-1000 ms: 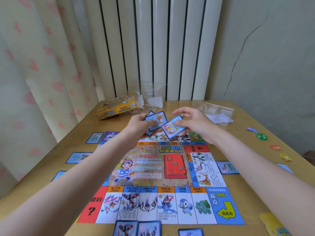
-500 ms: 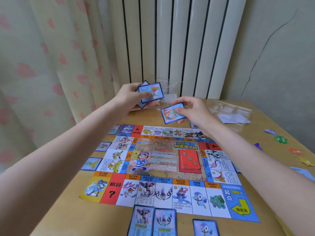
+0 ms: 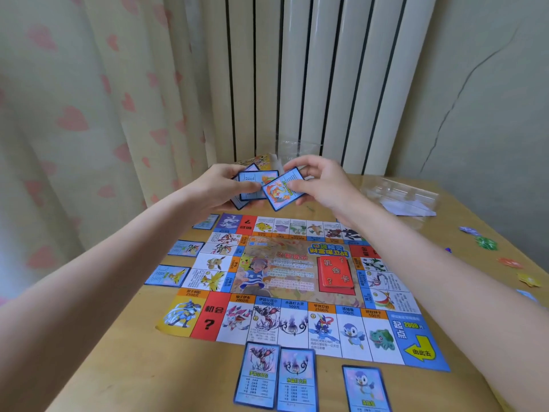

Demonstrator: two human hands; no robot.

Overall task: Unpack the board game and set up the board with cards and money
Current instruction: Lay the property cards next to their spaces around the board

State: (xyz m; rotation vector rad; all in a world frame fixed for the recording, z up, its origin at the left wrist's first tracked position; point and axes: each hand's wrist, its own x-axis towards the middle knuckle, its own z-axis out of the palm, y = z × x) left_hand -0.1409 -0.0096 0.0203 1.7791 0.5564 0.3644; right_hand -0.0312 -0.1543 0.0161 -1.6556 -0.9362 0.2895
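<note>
Above the far edge of the game board, both hands hold blue-bordered cards.

Along the board's left side, three blue cards lie face up on the wooden worktop. The left hand has its fingers curled around a small fan of cards, thumb on top. Just beside it, the right hand pinches a single tilted card between thumb and fingers, its corner overlapping the fan. A red card deck sits on the board's centre. Three more cards lie at the near edge. Colourful tokens are scattered on the right, near a clear plastic tray.
</note>
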